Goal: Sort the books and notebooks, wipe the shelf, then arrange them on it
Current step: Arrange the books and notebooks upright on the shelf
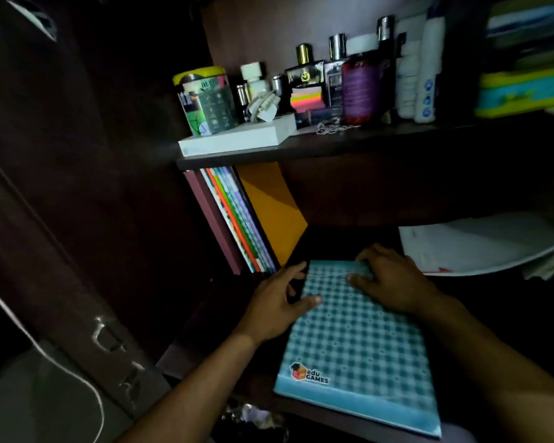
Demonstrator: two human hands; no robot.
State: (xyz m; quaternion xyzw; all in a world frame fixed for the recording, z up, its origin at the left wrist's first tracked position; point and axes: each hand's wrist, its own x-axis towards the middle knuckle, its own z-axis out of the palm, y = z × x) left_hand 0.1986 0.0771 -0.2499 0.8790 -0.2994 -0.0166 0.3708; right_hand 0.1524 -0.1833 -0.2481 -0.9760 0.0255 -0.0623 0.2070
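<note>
A blue checked notebook [359, 343] with an "edu GAMES" logo lies flat on the dark lower shelf [205, 334], its near end over the shelf's front edge. My left hand [279, 298] grips its far left edge, thumb on the cover. My right hand [394, 279] holds its far end, fingers curled over the top edge. Several notebooks and an orange folder [269, 215] lean upright against the shelf's left wall [211, 219].
The upper shelf [333, 145] carries a printed tin [205, 100], a white box [237, 139], perfume bottles, sticky notes and lotion bottles. Loose white papers [480, 247] lie at the right of the lower shelf. A dark cupboard door [61, 219] stands at the left.
</note>
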